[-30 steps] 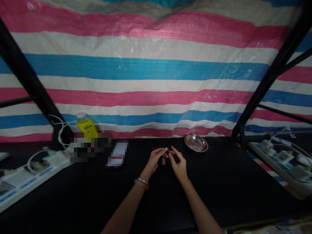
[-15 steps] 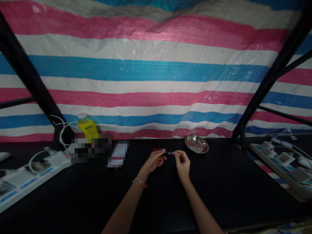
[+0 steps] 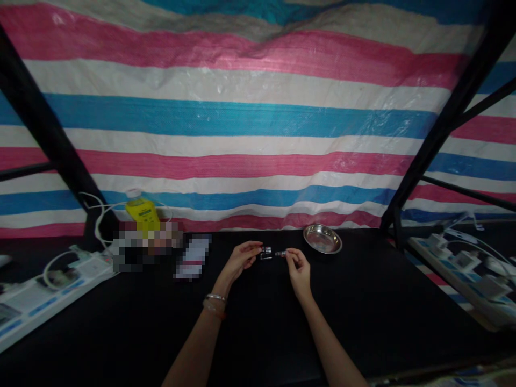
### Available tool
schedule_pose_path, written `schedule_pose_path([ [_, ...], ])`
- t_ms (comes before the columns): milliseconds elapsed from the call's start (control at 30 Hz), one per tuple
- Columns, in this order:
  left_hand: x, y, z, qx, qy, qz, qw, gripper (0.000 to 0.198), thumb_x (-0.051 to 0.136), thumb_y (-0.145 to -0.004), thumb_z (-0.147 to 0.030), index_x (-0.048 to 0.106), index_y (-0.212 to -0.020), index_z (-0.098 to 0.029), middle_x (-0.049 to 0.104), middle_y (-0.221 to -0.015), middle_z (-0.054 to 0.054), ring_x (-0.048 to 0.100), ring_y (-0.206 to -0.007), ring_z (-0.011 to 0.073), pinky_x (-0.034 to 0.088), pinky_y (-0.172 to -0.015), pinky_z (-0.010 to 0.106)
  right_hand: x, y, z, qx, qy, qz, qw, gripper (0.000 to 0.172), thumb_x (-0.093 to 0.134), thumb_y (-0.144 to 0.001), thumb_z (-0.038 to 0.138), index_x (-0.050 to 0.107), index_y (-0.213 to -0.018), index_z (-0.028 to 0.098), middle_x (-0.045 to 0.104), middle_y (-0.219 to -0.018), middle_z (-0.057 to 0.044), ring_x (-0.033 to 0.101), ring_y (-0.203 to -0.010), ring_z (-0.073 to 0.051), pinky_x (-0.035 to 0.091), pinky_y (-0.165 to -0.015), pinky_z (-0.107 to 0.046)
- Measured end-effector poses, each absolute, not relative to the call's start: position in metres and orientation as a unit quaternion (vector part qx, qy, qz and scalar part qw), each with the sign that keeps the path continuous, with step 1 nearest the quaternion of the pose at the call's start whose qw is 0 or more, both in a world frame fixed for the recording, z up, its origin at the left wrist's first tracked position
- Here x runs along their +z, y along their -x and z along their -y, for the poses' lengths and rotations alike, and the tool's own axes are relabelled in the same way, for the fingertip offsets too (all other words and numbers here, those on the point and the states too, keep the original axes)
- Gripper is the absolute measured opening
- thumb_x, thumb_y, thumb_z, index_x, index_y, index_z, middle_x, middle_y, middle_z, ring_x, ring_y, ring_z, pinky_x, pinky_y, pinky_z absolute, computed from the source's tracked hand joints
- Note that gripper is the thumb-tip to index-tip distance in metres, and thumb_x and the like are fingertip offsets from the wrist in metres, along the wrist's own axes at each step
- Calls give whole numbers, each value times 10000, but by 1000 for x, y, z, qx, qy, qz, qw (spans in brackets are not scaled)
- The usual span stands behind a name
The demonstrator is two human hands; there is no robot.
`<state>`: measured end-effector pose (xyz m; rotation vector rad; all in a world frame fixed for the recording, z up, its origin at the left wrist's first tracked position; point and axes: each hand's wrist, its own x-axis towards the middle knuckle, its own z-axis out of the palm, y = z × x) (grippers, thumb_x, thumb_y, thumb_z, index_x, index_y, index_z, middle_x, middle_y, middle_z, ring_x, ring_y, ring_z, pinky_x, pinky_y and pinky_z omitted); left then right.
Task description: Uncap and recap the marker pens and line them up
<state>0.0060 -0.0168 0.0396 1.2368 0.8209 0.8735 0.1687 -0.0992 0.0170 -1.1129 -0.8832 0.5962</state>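
My left hand (image 3: pixel 241 259) has its thumb and fingers pinched at the end of a small slim stick (image 3: pixel 266 250), red and whitish. Most of that stick is hidden by the fingers, and whether it rests on the table cannot be made out. Just below it is a short, dark, shiny piece (image 3: pixel 266 257), apart from the right hand. My right hand (image 3: pixel 299 269) is closed, its thumb and forefinger gripping a small dark-and-clear tube-like piece (image 3: pixel 281 253) that points left towards the other hand. Both hands are low over the black table (image 3: pixel 258 333).
A round metal dish (image 3: pixel 322 239) sits behind my right hand. To the left are a blurred-out phone-like item (image 3: pixel 193 258), a yellow bottle (image 3: pixel 143 214) and a white power strip (image 3: pixel 52 295) with cables. Another power strip (image 3: pixel 463 279) is at the right, before a striped sheet (image 3: pixel 258 118).
My left hand has shifted left and away from the right hand, now pinching by the red-and-whitish stick. A dark piece shows below it. The right hand keeps its small piece.
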Motion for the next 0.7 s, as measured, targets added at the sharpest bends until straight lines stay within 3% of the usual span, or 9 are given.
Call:
schedule_pose_path([
  [133, 41, -5, 15, 366, -614, -343, 609, 440, 759, -581, -330, 652, -975, -167, 654, -899, 41, 421, -472, 27, 218, -387, 151, 13, -167, 99, 285, 501, 422, 700, 333, 621, -724, 496, 584, -865, 196, 665, -757, -46, 620, -748, -193, 451, -702, -294],
  [400, 33, 4, 6, 302, -719, -365, 509, 302, 770, -528, -257, 707, -798, -136, 608, -590, -11, 438, -494, 79, 286, -488, 198, 4, -165, 99, 252, 516, 528, 626, 227, 588, -765, 413, 622, -867, 214, 669, -831, -50, 615, -841, -201, 404, -862, -345],
  [700, 18, 12, -5, 237, -774, -403, 428, 318, 757, -524, -333, 718, -785, -157, 503, -542, -48, 423, -515, 93, 274, -498, 202, -3, -170, 98, 109, 578, 606, 535, 134, 625, -758, 302, 699, -869, 283, 646, -969, -52, 519, -977, -233, 365, -901, -399],
])
